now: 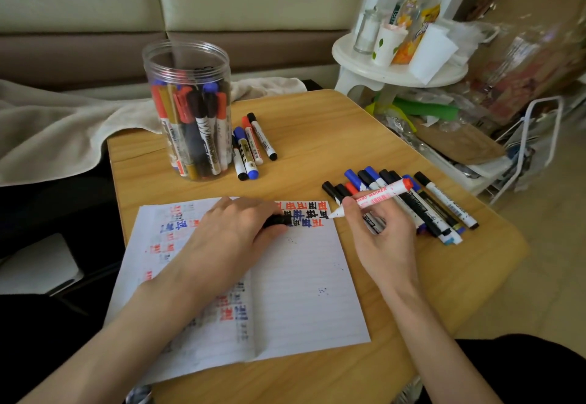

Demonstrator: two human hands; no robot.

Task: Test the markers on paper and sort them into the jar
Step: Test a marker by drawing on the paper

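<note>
The right hand (380, 245) holds a red marker (374, 199) to the paper (301, 292), testing it. The left hand (228, 238) grips a black thing (279, 220). Next, probably, the jar (187, 64)

The right hand (383, 238) holds red marker (377, 197) tip to paper (304, 292); left hand (231, 235) grips, seemingly, a black cap (279, 220).

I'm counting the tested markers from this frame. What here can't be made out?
All in the head view:
- Black thing in the left hand: the fingers cover most of it, so cap or marker, cannot tell.
- Jar: the markers inside overlap, so the count is unclear.
- Pile: the right hand and its red marker cover part of it.
- Paper: the left hand and forearm hide some marks.
</note>
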